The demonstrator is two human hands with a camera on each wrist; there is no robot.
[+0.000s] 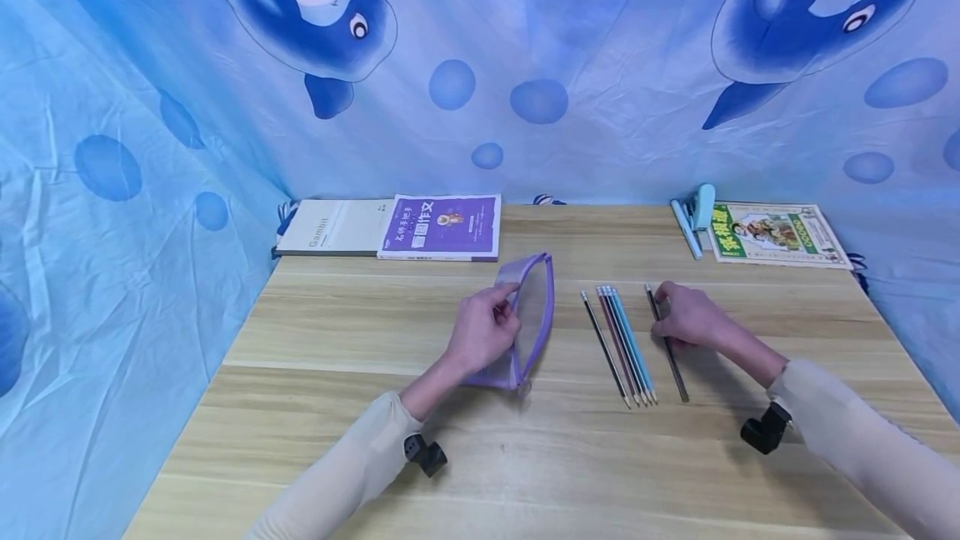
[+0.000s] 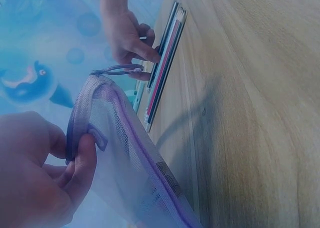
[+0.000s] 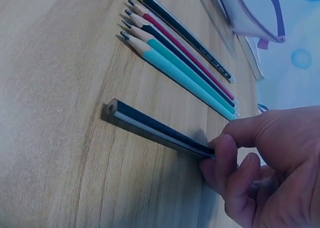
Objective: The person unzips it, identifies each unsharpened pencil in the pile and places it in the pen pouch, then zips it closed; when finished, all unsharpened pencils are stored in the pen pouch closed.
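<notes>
Six pencils lie on our wooden table [image 1: 375, 407]: our right hand [image 1: 693, 317] pinches the dark outermost pencil [image 1: 667, 346], our left hand [image 1: 483, 332] grips the purple mesh pouch [image 1: 528, 315] open, so lifting comes next, we judge.

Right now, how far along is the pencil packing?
Barely begun: the purple mesh pouch looks empty, though part of it is hidden. In hand: the left hand holds it open, and the right hand pinches the dark pencil, still on the table. Left: the row of pencils.
</notes>
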